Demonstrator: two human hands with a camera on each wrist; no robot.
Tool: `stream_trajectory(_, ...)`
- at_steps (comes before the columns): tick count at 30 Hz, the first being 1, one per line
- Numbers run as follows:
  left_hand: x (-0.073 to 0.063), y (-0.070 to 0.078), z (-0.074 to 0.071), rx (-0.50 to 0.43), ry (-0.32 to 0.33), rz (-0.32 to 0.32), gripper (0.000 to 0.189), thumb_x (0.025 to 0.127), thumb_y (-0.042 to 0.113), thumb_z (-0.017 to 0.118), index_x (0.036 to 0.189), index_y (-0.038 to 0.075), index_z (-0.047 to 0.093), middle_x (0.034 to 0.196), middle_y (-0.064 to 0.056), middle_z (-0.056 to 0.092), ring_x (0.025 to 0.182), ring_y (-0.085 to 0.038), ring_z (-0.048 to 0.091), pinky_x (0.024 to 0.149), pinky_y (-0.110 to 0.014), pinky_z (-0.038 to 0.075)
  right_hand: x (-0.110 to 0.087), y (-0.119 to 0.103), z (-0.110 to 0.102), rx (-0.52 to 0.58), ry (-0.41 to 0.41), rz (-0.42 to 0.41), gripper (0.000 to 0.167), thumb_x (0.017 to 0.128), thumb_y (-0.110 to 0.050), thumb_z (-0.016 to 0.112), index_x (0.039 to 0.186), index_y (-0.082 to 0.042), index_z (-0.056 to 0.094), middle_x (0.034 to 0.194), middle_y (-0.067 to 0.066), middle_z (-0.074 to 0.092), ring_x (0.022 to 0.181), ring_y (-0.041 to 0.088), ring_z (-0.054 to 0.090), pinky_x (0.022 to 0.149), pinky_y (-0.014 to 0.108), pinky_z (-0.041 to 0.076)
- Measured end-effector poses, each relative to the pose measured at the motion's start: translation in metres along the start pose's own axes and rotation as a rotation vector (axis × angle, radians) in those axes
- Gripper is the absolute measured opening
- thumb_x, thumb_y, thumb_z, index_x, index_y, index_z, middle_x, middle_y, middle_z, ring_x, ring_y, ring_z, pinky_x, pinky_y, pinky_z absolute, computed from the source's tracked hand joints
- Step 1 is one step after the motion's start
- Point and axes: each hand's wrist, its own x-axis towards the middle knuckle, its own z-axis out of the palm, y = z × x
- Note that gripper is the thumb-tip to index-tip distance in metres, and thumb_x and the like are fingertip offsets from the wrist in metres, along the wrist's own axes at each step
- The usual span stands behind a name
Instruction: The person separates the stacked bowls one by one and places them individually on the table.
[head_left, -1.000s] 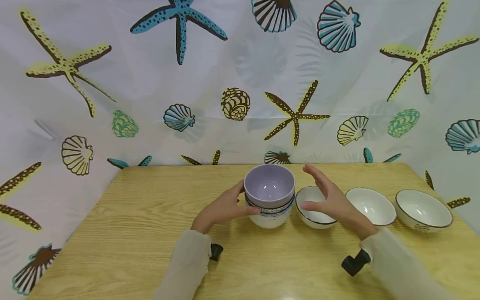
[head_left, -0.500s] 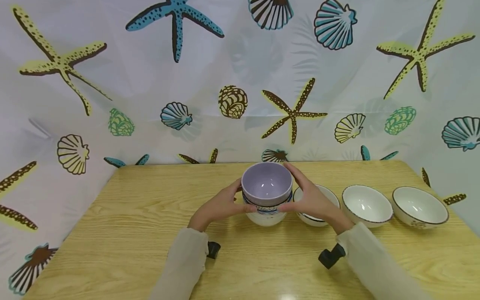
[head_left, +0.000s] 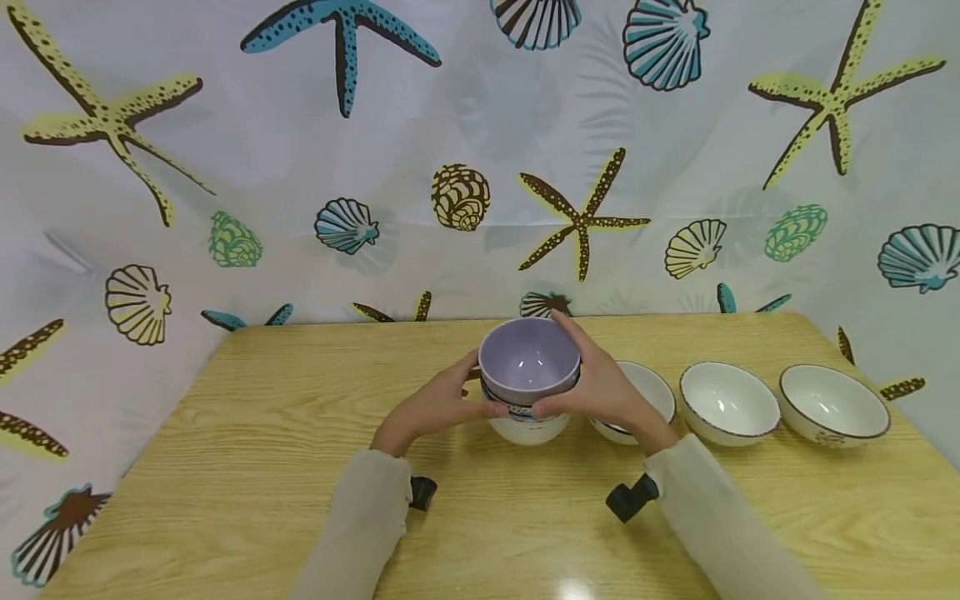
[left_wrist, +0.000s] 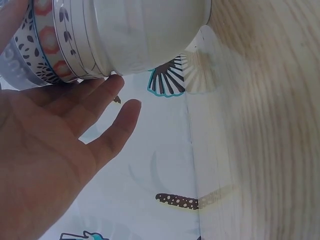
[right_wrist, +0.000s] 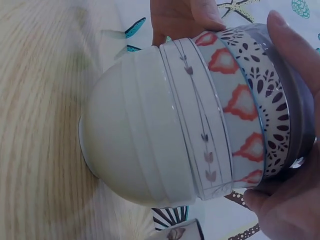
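A grained wooden table [head_left: 225,475] is spread across the lower frame, backed by a white cloth [head_left: 420,125] printed with starfish and shells. At right, three white bowls [head_left: 729,404] with thin dark rims are set in a row. At centre, a stack [head_left: 527,396] of glossy, rounded bowls is gripped from its two sides by the left hand [head_left: 441,406] and the right hand [head_left: 598,387], thumbs on the near side. It is topped by a smooth purple bowl [head_left: 525,358]; beneath, bands of dark petals, red motifs and fine grey lines are seen above a plain white base. Its long axis is upright, the mouth turned up; whether the table is touched cannot be told.
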Motion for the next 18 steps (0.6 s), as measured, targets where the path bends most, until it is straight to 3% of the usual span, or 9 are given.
stream_trajectory(9, 0.0017, -0.0003, -0.0003, 0.0, 0.013, -0.01, 0.094, 0.083, 0.044, 0.071, 0.154, 0.017, 0.014, 0.154, -0.011, 0.031, 0.139, -0.036, 0.033, 0.107, -0.061, 0.03, 0.0024, -0.0004, 0.0058, 0.01, 0.061, -0.007, 0.116, 0.061, -0.02, 0.09, 0.153, -0.013, 0.019, 0.147, 0.013, 0.038, 0.128, 0.035, 0.044, 0.105, 0.054, 0.037)
stream_trajectory(18, 0.0016, -0.004, 0.0025, -0.016, 0.004, 0.013, 0.104, 0.078, 0.06, 0.068, 0.154, 0.016, 0.012, 0.155, -0.012, 0.028, 0.14, -0.036, 0.03, 0.106, -0.063, 0.03, -0.0006, 0.0016, 0.01, 0.016, 0.108, -0.02, 0.113, 0.061, -0.018, 0.09, 0.151, -0.008, 0.023, 0.147, 0.016, 0.038, 0.128, 0.038, 0.045, 0.104, 0.054, 0.039)
